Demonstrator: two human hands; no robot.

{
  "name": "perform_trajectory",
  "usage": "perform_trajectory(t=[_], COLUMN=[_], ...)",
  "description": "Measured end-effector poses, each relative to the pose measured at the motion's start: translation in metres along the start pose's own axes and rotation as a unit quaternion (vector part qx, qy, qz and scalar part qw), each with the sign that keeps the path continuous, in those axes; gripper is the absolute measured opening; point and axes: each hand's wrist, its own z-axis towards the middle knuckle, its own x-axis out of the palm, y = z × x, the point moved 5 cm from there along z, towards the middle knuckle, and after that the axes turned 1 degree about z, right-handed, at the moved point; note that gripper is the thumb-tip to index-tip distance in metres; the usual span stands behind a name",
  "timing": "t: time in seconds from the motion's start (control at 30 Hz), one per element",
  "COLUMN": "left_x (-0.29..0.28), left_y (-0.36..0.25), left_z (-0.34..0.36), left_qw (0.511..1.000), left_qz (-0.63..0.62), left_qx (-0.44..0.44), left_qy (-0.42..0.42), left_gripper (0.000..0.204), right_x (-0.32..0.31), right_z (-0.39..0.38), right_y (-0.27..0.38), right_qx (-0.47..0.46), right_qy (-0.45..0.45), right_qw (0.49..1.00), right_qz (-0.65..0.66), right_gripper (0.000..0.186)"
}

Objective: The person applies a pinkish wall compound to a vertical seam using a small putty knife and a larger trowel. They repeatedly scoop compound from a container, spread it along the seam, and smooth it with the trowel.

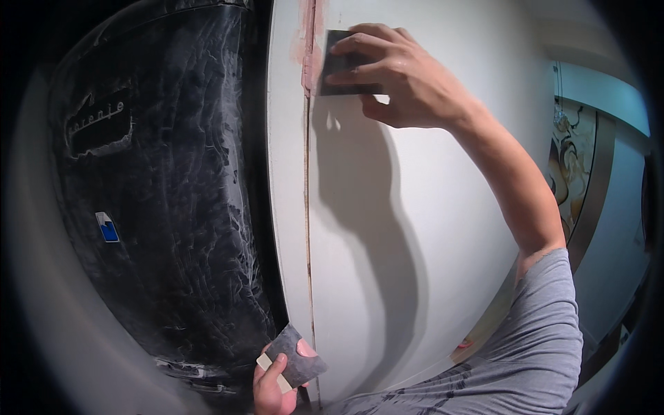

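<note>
My right hand (408, 76) is raised high against a white wall panel (456, 207). It holds a dark, flat spreader (351, 90), fingers spread over its face and thumb below. The spreader lies just right of a long vertical crack (308, 207). Pink filler (308, 62) fills the crack's upper part and smears beside it; below, the crack shows a brown, bare line. Low down, my left hand (272, 394) grips a second spreader (294, 360), a grey square blade with a cream handle edge. A lump of pink filler (306, 348) sits on that blade.
Left of the crack stands a large black appliance (173, 207), wrinkled and dusted white, bearing a small blue-and-white sticker (107, 227). A dark gap separates it from the panel. At far right appear a patterned panel (574, 152) and a pale blue-lit wall (622, 187).
</note>
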Motion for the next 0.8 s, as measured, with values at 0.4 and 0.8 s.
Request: perform_trajectory(t=[0.4, 0.8], left_x=[-0.005, 0.039], left_y=[-0.005, -0.066], left_z=[-0.002, -0.015], left_qw=[0.997, 0.99], left_qz=[0.013, 0.04], left_qx=[-0.036, 0.065], left_qy=[0.07, 0.12], left_gripper=[0.038, 0.042], right_x=[0.006, -0.063], right_z=[0.029, -0.003], right_y=[0.04, 0.118], right_qx=[0.278, 0.328], right_qy=[-0.032, 0.081], right_qw=[0.96, 0.905], right_qz=[-0.036, 0.258], right_gripper=[0.033, 0.037])
